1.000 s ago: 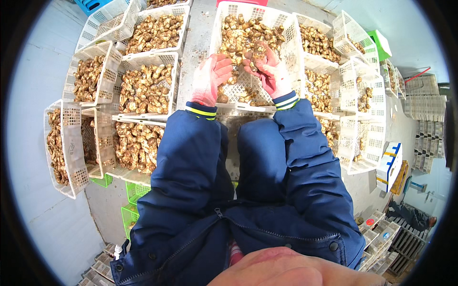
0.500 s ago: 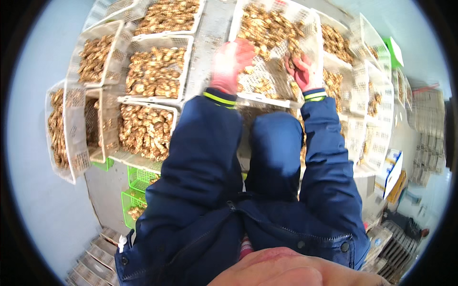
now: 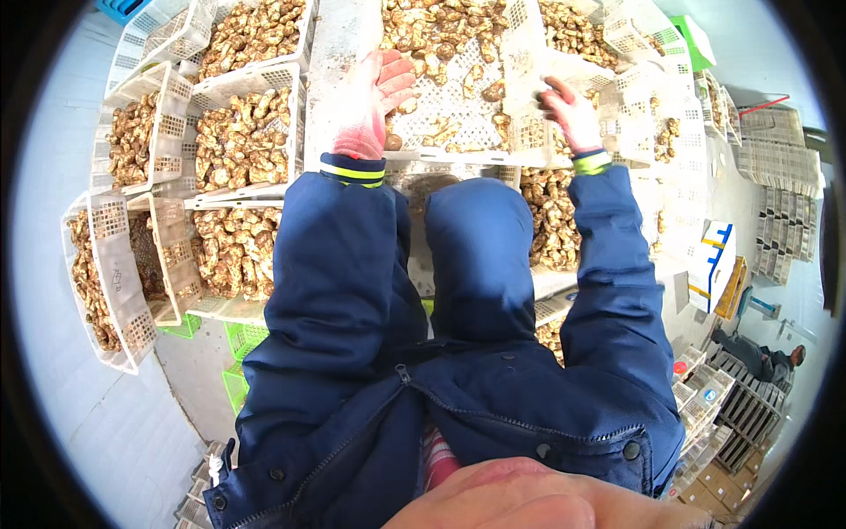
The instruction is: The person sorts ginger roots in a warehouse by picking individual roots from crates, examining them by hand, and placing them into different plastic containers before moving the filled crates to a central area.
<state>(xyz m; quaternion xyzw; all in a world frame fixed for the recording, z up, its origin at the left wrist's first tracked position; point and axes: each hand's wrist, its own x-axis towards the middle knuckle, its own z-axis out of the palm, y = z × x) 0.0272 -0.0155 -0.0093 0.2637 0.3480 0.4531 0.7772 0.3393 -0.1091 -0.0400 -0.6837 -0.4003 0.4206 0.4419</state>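
Lying between the left hand (image 3: pixel 374 104) and the right hand (image 3: pixel 573 115), the mushrooms (image 3: pixel 441 31) spread through the white crate (image 3: pixel 445 101), ahead of the knees. Most of them heap toward the crate's far edge, beyond the fingertips of both hands, while a thin scatter lies along the front edge and near the front left corner, with bare mesh showing in between. The crate's long axis runs away from the body; the mushrooms point many ways, though one loose piece near the middle seems to lean from front to back, its top tipped slightly right. The left hand is the nearer one: it stands at the left edge, fingers spread and reaching inward toward the mushrooms, palm showing, with nothing visible in its hold. One mushroom lies just beside its fingers; contact is hard to judge from above. The right hand is farther off, past the right edge and above the right crate (image 3: pixel 577 72), its fingers half curled and a little parted; the palm is turned away, so I cannot tell whether it has hold of anything. From there, the crate's mushrooms lie to its left, across the right edge.
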